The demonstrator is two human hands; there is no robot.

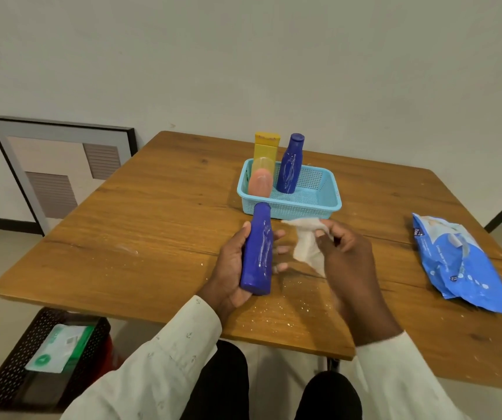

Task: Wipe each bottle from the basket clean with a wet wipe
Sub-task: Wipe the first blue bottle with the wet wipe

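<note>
Left hand (pixel 228 265) grips blue bottle (pixel 258 250), right hand (pixel 346 253) pinches wipe (pixel 306 241); basket (pixel 310 204) beyond.

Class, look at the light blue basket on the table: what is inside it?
Inside the basket stand three bottles: a yellow bottle, a pink bottle before it, and a blue bottle. The basket's wall and the pink bottle hide their bases and the yellow bottle's lower part.

dark blue bottle (pixel 258 250), white wipe (pixel 306 244), light blue mesh basket (pixel 292 204), yellow bottle (pixel 265 148), pink bottle (pixel 260 183)
</note>
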